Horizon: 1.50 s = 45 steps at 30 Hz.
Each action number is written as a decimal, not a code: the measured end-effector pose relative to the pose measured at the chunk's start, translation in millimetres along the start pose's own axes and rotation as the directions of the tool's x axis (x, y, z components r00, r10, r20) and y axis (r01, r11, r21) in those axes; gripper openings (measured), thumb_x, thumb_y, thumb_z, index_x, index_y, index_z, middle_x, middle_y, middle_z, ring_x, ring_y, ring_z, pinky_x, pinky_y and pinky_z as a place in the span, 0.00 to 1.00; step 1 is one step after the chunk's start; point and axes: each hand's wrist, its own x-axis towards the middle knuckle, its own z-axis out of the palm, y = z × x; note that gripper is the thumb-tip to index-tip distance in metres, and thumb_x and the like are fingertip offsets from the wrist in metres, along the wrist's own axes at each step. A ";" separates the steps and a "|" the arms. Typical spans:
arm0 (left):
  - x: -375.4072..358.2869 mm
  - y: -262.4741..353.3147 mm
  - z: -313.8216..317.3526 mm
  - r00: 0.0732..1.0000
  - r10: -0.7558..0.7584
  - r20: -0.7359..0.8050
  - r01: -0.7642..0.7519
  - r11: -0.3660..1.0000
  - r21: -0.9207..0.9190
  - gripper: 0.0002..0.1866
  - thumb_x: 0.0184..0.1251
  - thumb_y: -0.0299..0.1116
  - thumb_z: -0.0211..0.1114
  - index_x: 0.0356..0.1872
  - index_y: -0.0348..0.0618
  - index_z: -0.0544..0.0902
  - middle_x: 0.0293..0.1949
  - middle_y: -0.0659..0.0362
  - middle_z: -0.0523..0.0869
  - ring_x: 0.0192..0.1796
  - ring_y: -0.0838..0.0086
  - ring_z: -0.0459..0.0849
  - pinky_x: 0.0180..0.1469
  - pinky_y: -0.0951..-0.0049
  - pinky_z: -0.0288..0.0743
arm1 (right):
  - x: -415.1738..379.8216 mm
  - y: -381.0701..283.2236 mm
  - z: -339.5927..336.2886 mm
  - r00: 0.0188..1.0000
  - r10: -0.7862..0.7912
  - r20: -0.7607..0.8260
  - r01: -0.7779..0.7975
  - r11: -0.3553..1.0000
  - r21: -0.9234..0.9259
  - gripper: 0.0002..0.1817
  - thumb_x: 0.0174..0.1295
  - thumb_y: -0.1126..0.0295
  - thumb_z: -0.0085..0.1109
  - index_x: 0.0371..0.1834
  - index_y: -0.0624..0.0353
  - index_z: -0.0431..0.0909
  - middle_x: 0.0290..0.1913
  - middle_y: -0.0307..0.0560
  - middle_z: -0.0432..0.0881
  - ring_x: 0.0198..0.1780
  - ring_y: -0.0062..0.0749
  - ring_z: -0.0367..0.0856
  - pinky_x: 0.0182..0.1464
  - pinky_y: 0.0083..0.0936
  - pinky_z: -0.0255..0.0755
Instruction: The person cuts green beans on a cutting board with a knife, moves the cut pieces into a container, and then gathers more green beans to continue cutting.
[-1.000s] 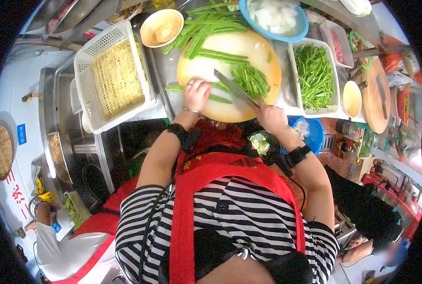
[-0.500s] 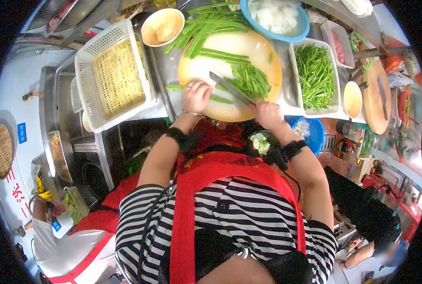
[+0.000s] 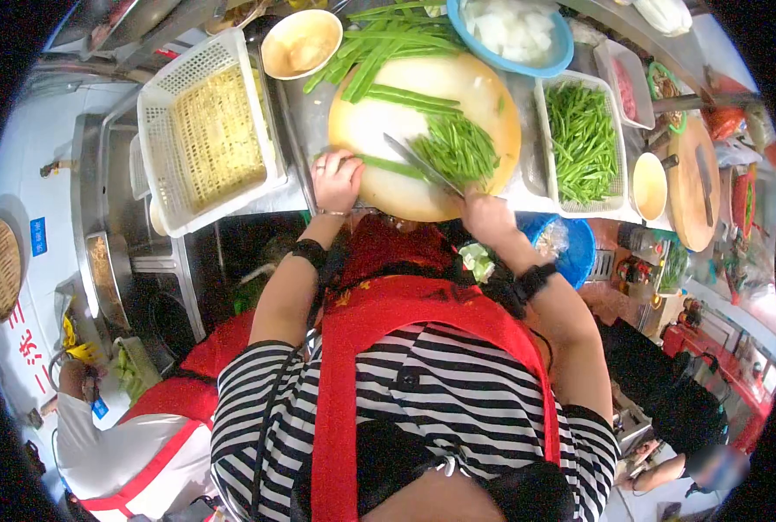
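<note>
My right hand point(image 3: 490, 216) is closed round the handle of a kitchen knife point(image 3: 424, 165), whose blade slants up and left over the round cutting board point(image 3: 379, 197). Along the blade's right side lies a heap of thin green slices point(image 3: 459, 150). At the board's left edge, my left hand point(image 3: 337, 181) is closed on the left end of a long flat green bean point(image 3: 390, 165); the bean's right end reaches toward the blade. Several uncut flat green beans point(image 3: 414, 97) lie across the upper part of the board and beyond it.
A white basket point(image 3: 540, 139) of sliced beans stands right of the board, a blue bowl point(image 3: 569, 54) behind it. Left are a perforated white basket point(image 3: 157, 165) and a cream bowl point(image 3: 270, 63). A second board point(image 3: 692, 191) is far right. A co-worker point(image 3: 157, 435) stands lower left.
My left hand has moved left to the board's edge, with the bean now stretched out to its right. My right hand and the knife have hardly moved.
</note>
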 end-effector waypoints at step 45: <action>4.6 15.4 13.5 0.999 -0.030 -0.025 0.028 0.997 -0.075 0.06 0.49 0.32 0.65 0.30 0.47 0.81 0.36 0.58 0.79 0.41 0.62 0.77 0.47 0.64 0.68 | 10.0 -16.0 -8.8 0.999 0.019 0.044 -0.022 0.998 0.067 0.17 0.62 0.55 0.45 0.34 0.59 0.72 0.23 0.54 0.80 0.24 0.46 0.81 0.25 0.39 0.75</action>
